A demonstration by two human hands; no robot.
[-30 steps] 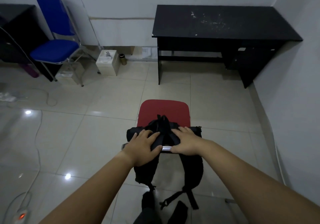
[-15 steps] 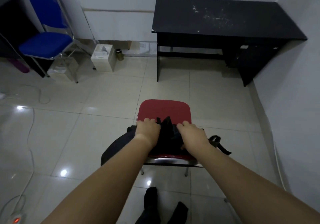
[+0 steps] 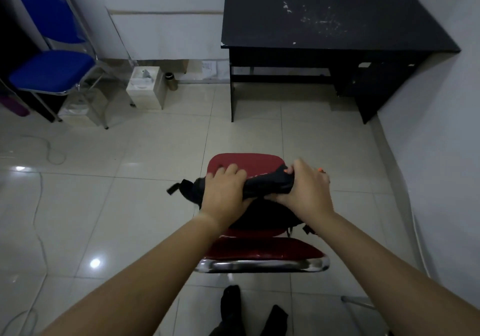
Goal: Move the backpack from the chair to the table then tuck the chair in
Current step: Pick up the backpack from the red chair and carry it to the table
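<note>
- Tiled floor underfoot, white walls behind and to the right; only one view to go on, the head camera looking forward and down.
- Far right against the wall: black table, top scuffed with pale marks, nothing resting on it.
- Far left: blue chair, with a white box just beside it on the floor.
- Near centre: red chair, backrest toward the camera, seat pointing at the table, well apart from it.
- Backpack on the red seat, black, a strap end poking out to the left.
- Progress, as a judgement: barely begun. Bag not yet on the table; chair not yet tucked in. Both steps left: carry the bag across the open floor, set it down, then push the chair under.
- Left hand: curled over the left part of the bag's upper edge, fingers wrapped forward and closed on the fabric.
- Right hand: clamped on the right end of the same bunched edge, thumb below, fingers closed over the top.
- Cannot tell whether the bag's weight is off the seat yet; lower body of it hidden behind the wrists and looks to rest on the cushion.
- Near bottom: dark socked feet on the tiles behind the chair.
</note>
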